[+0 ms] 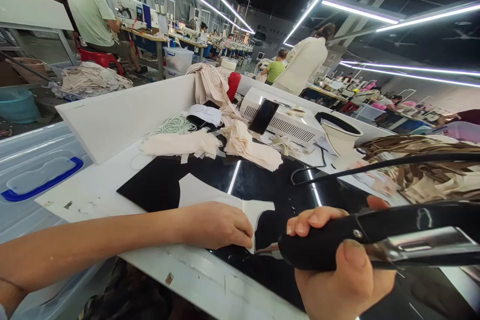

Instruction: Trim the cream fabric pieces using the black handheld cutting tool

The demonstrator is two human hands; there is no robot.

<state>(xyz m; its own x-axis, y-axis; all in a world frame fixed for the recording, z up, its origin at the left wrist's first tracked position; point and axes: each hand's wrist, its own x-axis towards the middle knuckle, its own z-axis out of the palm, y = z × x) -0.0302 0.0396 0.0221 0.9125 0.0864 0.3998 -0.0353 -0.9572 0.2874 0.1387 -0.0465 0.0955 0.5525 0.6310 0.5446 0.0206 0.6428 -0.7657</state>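
A cut white fabric piece (215, 194) lies over the glossy black board (285, 180). My left hand (221, 225) rests on its near edge, with the fingers curled and pinching the fabric by a narrow end. In my right hand (345, 270) is a black corded tool, which looks like a hot knife (318, 242), with a silver lever along its side. Its flat metal tip touches or nearly touches the fabric corner beside my left fingertips. I cannot tell which. The fingers of the right hand wrap round the handle.
Cream fabric stacks (251, 145) lie behind the board, near pale green cord (176, 125). A phone (263, 116) leans on a white vented box (285, 117). Brown strips (423, 155) pile up at right. The tool's black cable (375, 164) crosses there. People sit and stand beyond the white partition (123, 110).
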